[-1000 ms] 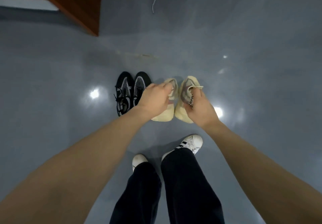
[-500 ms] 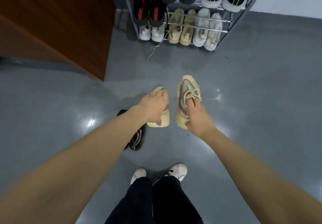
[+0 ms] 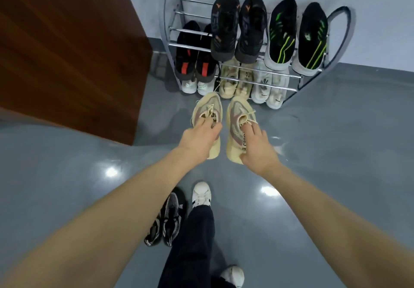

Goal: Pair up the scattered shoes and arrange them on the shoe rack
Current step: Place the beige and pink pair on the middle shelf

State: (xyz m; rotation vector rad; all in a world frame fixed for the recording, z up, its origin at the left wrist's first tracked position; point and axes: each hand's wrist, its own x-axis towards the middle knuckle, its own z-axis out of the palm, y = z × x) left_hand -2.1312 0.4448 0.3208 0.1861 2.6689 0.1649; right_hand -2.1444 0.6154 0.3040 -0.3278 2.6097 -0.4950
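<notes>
chrome tubing of the shoe rack (image 3: 298,77) stands at twelve o'clock from both hands, most of its places filled, with a free stretch at the top tier's left end. the cream pair hangs just short of its bottom rail, long axes toward twelve, toes leading. the left hand (image 3: 198,141) has its fingers curled into the left shoe (image 3: 207,108); the right hand (image 3: 257,145) hooks the right shoe (image 3: 237,119) likewise. neither hand looks nearer. a black-and-white pair (image 3: 165,218) waits at six.

Brown wooden cabinet (image 3: 67,52), grey floor (image 3: 336,142)
</notes>
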